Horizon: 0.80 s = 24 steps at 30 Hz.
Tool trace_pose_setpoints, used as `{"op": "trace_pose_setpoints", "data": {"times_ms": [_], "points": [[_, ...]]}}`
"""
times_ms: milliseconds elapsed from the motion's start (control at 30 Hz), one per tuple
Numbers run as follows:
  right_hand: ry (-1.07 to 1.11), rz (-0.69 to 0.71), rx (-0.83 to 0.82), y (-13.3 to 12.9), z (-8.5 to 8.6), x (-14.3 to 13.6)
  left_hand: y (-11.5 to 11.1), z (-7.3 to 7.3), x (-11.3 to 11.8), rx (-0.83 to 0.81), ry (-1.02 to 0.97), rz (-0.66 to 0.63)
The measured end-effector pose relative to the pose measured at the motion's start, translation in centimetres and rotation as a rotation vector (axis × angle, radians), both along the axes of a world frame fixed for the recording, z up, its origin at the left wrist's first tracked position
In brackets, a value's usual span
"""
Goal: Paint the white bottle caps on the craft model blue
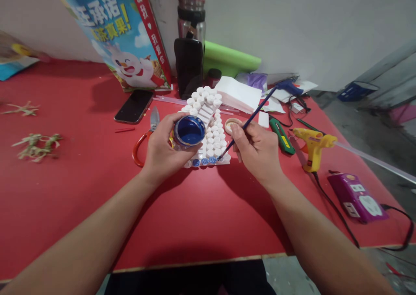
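Observation:
My left hand (167,149) is wrapped round a small open jar of blue paint (190,131), held tilted toward me above the table. Between the thumb and fingers of my right hand (256,149) is a thin blue paintbrush (260,107), its tip down at the front edge of a white model (212,143). Rows of small white round pieces cover the model, with a stepped strip curving up at the back. Several round pieces in the front row (204,161) are blue. The jar and my left hand hide the model's left side.
Orange-handled scissors (139,149) lie left of my left hand, with a phone (134,106) behind. A jar lid (232,125), green utility knife (282,135), yellow glue gun (312,145) and purple power strip (357,198) are on the right. A printed bag (130,39) stands at the back.

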State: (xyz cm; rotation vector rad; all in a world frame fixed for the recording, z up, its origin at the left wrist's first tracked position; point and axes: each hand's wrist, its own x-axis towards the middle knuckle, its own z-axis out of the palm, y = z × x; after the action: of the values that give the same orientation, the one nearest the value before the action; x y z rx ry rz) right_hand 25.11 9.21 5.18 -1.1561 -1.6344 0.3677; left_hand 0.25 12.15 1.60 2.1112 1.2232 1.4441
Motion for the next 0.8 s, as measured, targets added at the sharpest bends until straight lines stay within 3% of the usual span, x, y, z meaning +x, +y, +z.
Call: {"op": "trace_pose_setpoints", "data": {"times_ms": [533,667,800], "points": [[0.027,-0.016,0.017,0.1,0.1,0.4,-0.1,0.0,0.0,0.003,0.026,0.011],[0.254,-0.082,0.116,-0.6,1.4,0.1,-0.4,0.3,0.0,0.010,0.039,-0.024],[0.467,-0.015,0.194,-1.4,2.2,-0.7,-0.8,0.8,0.3,0.065,0.092,-0.090]]}}
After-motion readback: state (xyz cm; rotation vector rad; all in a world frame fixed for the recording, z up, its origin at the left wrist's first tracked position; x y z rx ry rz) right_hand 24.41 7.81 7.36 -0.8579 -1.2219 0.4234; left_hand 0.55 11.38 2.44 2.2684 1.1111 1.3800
